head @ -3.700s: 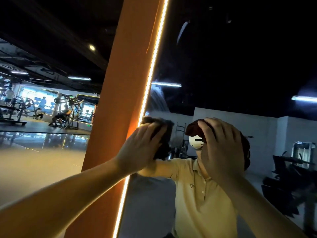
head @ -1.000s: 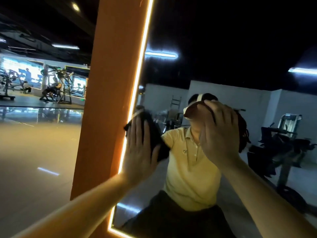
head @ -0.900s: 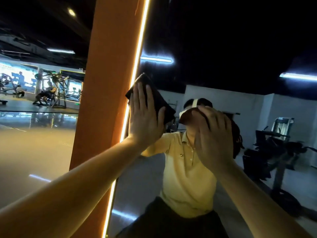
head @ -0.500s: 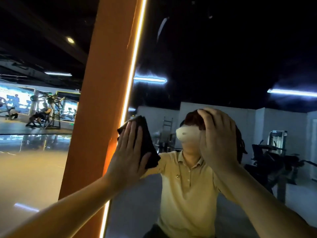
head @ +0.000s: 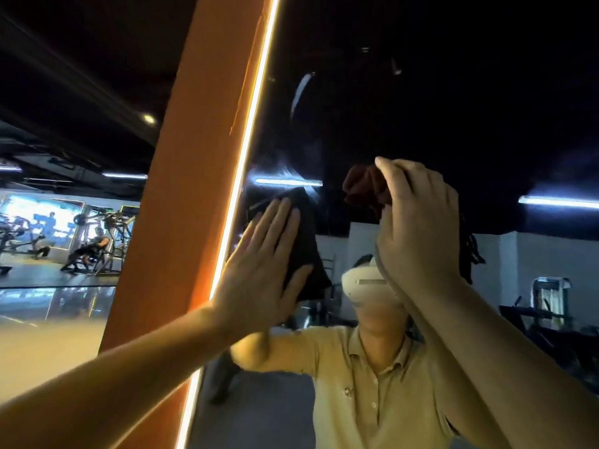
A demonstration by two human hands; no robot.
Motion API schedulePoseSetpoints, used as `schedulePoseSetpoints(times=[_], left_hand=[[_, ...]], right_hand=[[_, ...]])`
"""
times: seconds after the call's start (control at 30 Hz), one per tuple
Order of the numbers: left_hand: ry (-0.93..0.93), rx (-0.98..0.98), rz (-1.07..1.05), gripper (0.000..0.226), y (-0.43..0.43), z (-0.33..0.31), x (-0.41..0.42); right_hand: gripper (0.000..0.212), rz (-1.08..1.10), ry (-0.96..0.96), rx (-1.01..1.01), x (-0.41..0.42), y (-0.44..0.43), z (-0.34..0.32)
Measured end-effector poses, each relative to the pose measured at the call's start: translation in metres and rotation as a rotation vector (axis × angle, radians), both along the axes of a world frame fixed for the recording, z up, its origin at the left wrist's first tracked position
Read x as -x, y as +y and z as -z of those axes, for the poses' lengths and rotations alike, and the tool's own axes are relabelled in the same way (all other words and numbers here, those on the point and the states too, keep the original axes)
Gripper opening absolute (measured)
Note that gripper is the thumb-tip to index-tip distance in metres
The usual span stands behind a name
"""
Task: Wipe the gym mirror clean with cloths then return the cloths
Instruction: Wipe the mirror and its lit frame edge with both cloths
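Note:
The gym mirror [head: 437, 102] fills the right side and reflects a person in a yellow shirt. My left hand [head: 259, 270] lies flat with straight fingers, pressing a dark cloth [head: 304, 241] against the glass close to the lit left edge. My right hand [head: 418, 228] is higher, its fingers curled over a bunched reddish-brown cloth [head: 364, 189] held against the mirror. A pale smear [head: 299, 92] shows on the glass above both hands.
An orange pillar [head: 191, 189] with a glowing light strip [head: 241, 176] borders the mirror on the left. Beyond it at the far left are weight machines [head: 94, 244] and people on the gym floor. Reflected exercise machines [head: 547, 306] show at the right.
Both hands have slid up the glass with their cloths; the right hand now sits above the reflected head. Over the last second the left hand went up, down and up again.

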State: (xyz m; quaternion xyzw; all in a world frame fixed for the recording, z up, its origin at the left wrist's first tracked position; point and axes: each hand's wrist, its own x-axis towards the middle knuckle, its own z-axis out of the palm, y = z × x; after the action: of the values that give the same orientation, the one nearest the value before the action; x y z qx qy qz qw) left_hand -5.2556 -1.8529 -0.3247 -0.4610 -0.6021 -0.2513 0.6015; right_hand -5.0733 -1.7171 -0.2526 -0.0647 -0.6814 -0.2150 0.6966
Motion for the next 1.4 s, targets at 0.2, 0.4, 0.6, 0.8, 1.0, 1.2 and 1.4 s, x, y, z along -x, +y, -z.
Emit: schedulePoseSetpoints(times=[0.2, 0.4, 0.6, 0.8, 1.0, 1.2, 1.4], left_hand=[[-0.218, -0.208, 0.023, 0.075, 0.015, -0.155, -0.003], [-0.202, -0.029, 0.034, 0.075, -0.006, -0.040, 0.006], [-0.171, -0.030, 0.049, 0.077, -0.008, -0.195, 0.000], [-0.192, -0.049, 0.101, 0.074, -0.001, -0.215, 0.015], [-0.261, 0.113, 0.025, 0.073, -0.029, -0.157, 0.001], [-0.323, -0.070, 0.055, 0.073, 0.008, -0.274, -0.011], [-0.322, 0.158, -0.114, 0.072, -0.045, -0.181, -0.012]], right_hand=[[0.068, 0.079, -0.080, -0.034, 0.001, -0.003, -0.078], [0.058, 0.088, -0.145, -0.041, 0.001, -0.006, -0.193], [0.054, 0.088, -0.310, -0.130, 0.013, -0.020, -0.224], [0.055, -0.008, -0.256, -0.054, 0.014, -0.022, -0.263], [0.051, -0.034, -0.357, -0.105, 0.008, -0.013, -0.273], [0.048, -0.139, -0.390, -0.063, 0.005, -0.017, -0.292], [0.048, -0.123, -0.399, -0.056, 0.009, -0.016, -0.299]])
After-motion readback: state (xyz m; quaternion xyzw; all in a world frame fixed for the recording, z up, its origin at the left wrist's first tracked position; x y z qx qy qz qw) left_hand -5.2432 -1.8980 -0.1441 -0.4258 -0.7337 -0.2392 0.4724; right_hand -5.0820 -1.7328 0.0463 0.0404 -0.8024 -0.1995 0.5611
